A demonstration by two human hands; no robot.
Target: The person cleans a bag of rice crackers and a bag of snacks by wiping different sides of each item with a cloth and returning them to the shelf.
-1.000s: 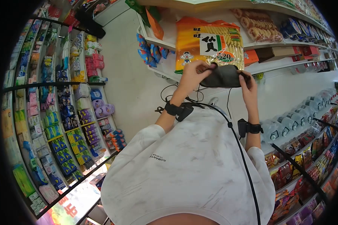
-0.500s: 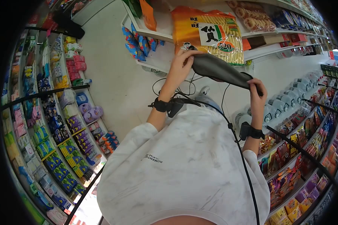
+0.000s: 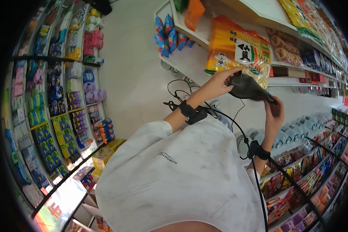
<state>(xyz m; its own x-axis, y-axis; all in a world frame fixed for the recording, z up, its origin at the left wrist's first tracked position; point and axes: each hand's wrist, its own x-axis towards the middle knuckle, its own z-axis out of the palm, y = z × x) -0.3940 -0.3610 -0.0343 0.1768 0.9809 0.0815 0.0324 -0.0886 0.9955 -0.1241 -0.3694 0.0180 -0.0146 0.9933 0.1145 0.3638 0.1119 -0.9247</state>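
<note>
A dark, limp, bag-like item [image 3: 246, 87] is stretched between my two hands in front of the shelf. My left hand [image 3: 219, 82] pinches its upper left end. At its lower right end, the fingers of my right hand [image 3: 274, 110] are closed on it. Just beyond it lies a large orange and yellow snack package [image 3: 236, 48], its lower right part partly covered by the dark item. Black straps with small devices sit on both wrists, and a black cable [image 3: 236, 123] runs between them.
Small blue packets [image 3: 172, 38] sit on a low white shelf [image 3: 183, 63] ahead. Shelves of household goods [image 3: 60, 116] stand on the left. Large clear bottles [image 3: 294, 133] and racks of snack packets [image 3: 297, 170] are on the right. Loose cables [image 3: 179, 89] hang near the floor.
The view has turned, so the shelves and package appear shifted right. Both hands have moved right and lower in the view, and the dark item looks shorter and more bunched between them.
</note>
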